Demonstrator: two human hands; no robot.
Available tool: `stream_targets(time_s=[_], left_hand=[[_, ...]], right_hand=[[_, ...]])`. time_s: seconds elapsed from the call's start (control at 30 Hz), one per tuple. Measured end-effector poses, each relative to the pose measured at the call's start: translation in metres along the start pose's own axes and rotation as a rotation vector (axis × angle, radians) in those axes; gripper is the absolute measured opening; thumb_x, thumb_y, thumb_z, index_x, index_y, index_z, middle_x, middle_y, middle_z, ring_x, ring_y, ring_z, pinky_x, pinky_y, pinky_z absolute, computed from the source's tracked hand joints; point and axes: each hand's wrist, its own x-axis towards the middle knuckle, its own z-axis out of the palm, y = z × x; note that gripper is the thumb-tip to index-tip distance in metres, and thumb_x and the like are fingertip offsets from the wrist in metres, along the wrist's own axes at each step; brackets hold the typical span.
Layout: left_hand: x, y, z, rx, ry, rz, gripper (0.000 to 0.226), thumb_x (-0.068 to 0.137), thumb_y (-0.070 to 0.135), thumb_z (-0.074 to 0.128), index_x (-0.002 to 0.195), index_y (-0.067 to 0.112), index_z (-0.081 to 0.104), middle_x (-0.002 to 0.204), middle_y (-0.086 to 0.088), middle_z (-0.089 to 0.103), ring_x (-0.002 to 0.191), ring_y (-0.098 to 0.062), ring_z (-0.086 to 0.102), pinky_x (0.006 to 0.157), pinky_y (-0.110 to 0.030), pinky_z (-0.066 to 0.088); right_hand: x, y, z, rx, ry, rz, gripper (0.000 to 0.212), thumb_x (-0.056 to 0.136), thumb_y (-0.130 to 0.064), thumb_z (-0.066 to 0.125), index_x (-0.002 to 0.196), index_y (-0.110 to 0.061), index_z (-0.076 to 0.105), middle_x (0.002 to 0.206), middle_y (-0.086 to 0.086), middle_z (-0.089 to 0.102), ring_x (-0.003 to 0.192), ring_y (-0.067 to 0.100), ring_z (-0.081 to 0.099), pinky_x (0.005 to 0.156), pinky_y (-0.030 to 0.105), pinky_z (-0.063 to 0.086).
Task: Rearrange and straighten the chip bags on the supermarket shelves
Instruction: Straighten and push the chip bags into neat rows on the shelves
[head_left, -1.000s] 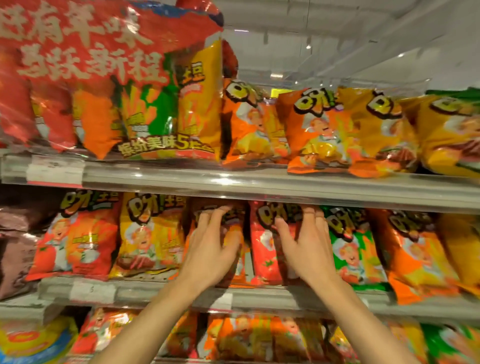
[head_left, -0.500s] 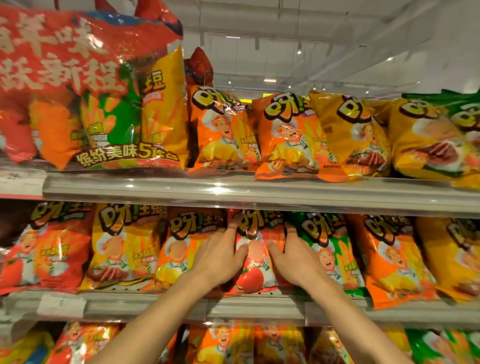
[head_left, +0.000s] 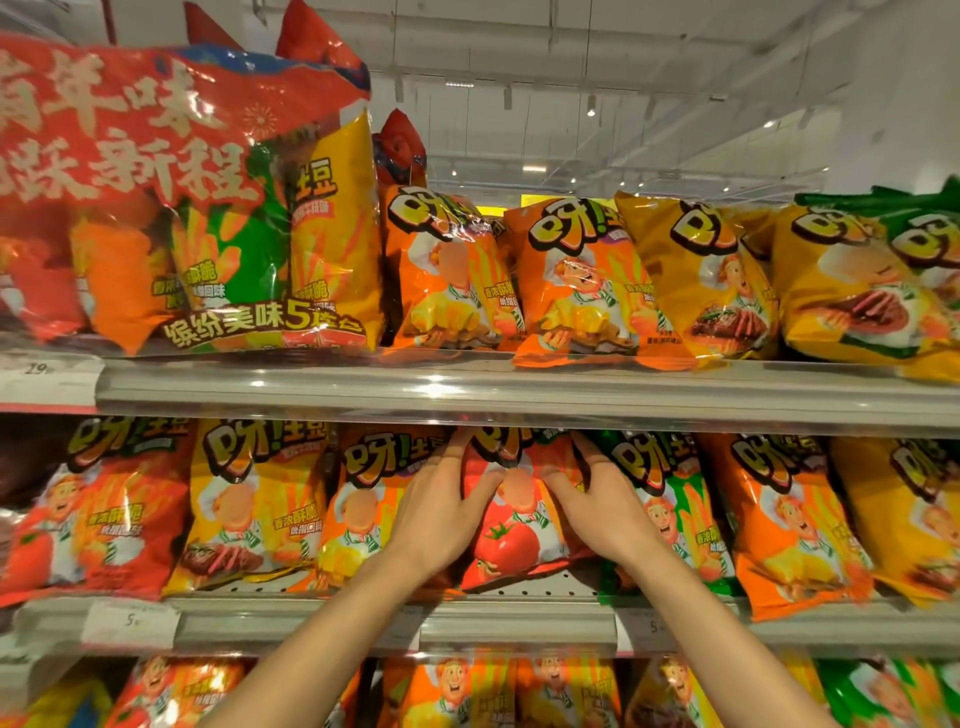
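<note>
Red tomato chip bag (head_left: 511, 540) | left hand (head_left: 441, 512), right hand (head_left: 605, 512) flank it, thumbs pressing front

A red tomato-flavour chip bag (head_left: 511, 535) is standing upright at the centre of the middle shelf (head_left: 514, 621), gripped at both sides by the left hand (head_left: 441, 512) and right hand (head_left: 602, 506). An orange bag (head_left: 363, 499) is leaning just beside it on the left, a green bag (head_left: 670, 499) on the right. Orange and yellow bags are sitting tilted on the upper shelf (head_left: 519, 389).
</note>
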Motion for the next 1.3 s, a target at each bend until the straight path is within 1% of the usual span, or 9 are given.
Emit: stream_targets(time_s=[0.23,0.37,0.57,0.63,0.7,0.8,0.9,1.2,1.3], left_hand=[[0.003,0.001,-0.004,-0.109,-0.067,-0.103,0.063,0.091,0.061,0.050,0.143,0.029,0.038,0.116,-0.005,0.065,0.115,-0.024,0.058,0.094,-0.038,0.049],[-0.005,0.006,-0.014,-0.158,-0.104,-0.100,0.070,0.095,0.041,0.056,0.154,0.034,0.020,0.145,-0.002,0.046,0.137,-0.019,0.038,0.098,-0.023,0.030],[-0.018,0.000,-0.041,-0.269,-0.101,-0.165,0.070,0.095,0.049,0.055,0.154,0.039,0.019,0.151,0.008,0.036,0.143,-0.013,0.030,0.108,-0.029,0.026],[-0.027,-0.002,-0.055,-0.281,-0.091,-0.183,0.073,0.091,0.057,0.057,0.153,0.041,0.021,0.146,0.014,0.041,0.137,-0.010,0.038,0.110,-0.031,0.032],[-0.036,-0.009,-0.070,-0.313,-0.068,-0.178,0.071,0.086,0.061,0.061,0.147,0.046,0.029,0.131,0.033,0.046,0.118,0.007,0.049,0.096,-0.014,0.037],[-0.048,-0.021,-0.096,-0.370,-0.016,-0.188,0.064,0.085,0.051,0.068,0.141,0.046,0.036,0.110,0.043,0.049,0.097,0.029,0.050,0.073,0.004,0.039],[-0.063,-0.038,-0.126,-0.345,0.025,-0.216,0.063,0.088,0.046,0.066,0.143,0.047,0.035,0.112,0.046,0.038,0.088,0.041,0.039,0.071,0.006,0.037],[-0.101,-0.101,-0.209,-0.307,0.175,-0.236,0.061,0.086,0.041,0.071,0.139,0.049,0.042,0.127,0.038,0.050,0.110,0.029,0.045,0.084,0.005,0.035],[-0.110,-0.126,-0.234,-0.284,0.190,-0.257,0.062,0.086,0.043,0.072,0.139,0.054,0.041,0.140,0.028,0.051,0.125,0.014,0.047,0.105,-0.020,0.040]], right_hand=[[0.003,-0.003,0.001,0.109,0.006,0.020,0.046,0.096,-0.039,0.060,0.138,-0.023,0.051,0.106,-0.004,0.062,0.100,0.016,0.060,0.088,0.030,0.048],[-0.003,-0.006,0.002,0.121,0.009,0.000,0.054,0.095,-0.046,0.058,0.143,-0.022,0.048,0.128,-0.001,0.063,0.115,0.017,0.059,0.097,0.032,0.047],[-0.019,-0.019,0.010,0.103,0.038,-0.075,0.062,0.093,-0.049,0.059,0.145,-0.020,0.044,0.137,0.000,0.057,0.125,0.019,0.053,0.093,0.025,0.039],[-0.026,-0.026,0.017,0.080,0.025,-0.071,0.066,0.090,-0.057,0.058,0.143,-0.020,0.045,0.116,-0.004,0.063,0.105,0.015,0.060,0.084,0.028,0.044],[-0.032,-0.035,0.026,0.069,0.008,-0.075,0.068,0.087,-0.063,0.057,0.138,-0.022,0.045,0.094,-0.004,0.063,0.086,0.012,0.061,0.074,0.032,0.047],[-0.040,-0.056,0.048,0.084,-0.025,-0.118,0.063,0.086,-0.063,0.058,0.135,-0.026,0.047,0.087,0.002,0.063,0.077,0.013,0.061,0.068,0.032,0.047],[-0.046,-0.080,0.074,0.125,-0.067,-0.154,0.061,0.085,-0.061,0.061,0.134,-0.027,0.047,0.087,0.008,0.063,0.071,0.014,0.060,0.066,0.033,0.047],[-0.066,-0.151,0.158,0.123,-0.180,-0.242,0.065,0.083,-0.068,0.058,0.133,-0.028,0.044,0.084,-0.005,0.052,0.077,0.014,0.058,0.069,0.034,0.047],[-0.073,-0.173,0.182,0.128,-0.211,-0.251,0.065,0.084,-0.067,0.057,0.135,-0.028,0.042,0.087,-0.007,0.052,0.079,0.012,0.058,0.072,0.034,0.049]])
